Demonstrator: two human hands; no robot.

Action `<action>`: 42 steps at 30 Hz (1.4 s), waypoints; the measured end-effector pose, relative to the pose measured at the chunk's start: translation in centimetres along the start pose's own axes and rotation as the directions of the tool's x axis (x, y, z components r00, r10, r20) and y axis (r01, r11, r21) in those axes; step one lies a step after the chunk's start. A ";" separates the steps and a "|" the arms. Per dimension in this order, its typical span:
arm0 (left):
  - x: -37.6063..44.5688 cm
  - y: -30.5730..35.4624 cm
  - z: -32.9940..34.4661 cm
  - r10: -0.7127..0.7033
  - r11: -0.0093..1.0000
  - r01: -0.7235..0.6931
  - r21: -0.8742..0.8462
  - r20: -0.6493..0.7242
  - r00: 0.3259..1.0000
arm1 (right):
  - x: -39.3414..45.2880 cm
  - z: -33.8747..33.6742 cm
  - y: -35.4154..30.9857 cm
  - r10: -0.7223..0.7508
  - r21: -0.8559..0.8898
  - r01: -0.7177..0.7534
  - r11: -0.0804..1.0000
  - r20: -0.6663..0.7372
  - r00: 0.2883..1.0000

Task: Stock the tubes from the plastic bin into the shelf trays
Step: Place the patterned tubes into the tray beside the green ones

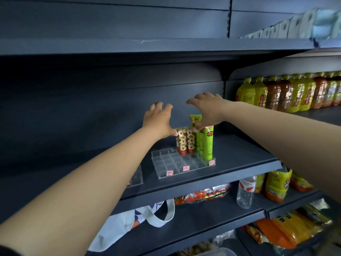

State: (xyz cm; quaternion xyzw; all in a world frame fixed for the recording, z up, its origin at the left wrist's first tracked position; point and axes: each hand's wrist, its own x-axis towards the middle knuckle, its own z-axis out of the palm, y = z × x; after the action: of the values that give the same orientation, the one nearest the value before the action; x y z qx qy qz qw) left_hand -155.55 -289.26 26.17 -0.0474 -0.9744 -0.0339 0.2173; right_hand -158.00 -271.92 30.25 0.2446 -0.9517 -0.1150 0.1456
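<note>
Left hand (156, 121): fingers spread, holding nothing; thumb touches the strawberry tubes (185, 142) just below it.
Right hand (206, 108): thumb and a finger pinch the top of a green tube (195, 120).
Green tube axis: upright, hanging under the fingers, above the back of the clear tray (166, 163).
Nearer hand: right.
Plastic bin (224, 252): far below both hands.

Two hands (156, 121), roughly seven tubes (188, 141)
</note>
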 end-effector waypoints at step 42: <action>-41.5 5.1 37.3 0.159 0.940 0.177 -0.291 0.835 0.526 | -31.6 45.2 -17.9 -0.218 0.498 -0.415 0.761 0.800 0.559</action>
State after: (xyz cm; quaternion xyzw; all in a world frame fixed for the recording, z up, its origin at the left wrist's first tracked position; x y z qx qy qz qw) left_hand -133.27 -284.17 -25.04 -0.0895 -0.9345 -0.1753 -0.2965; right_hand -138.88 -264.76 -23.96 0.1376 -0.8973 0.1248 -0.4005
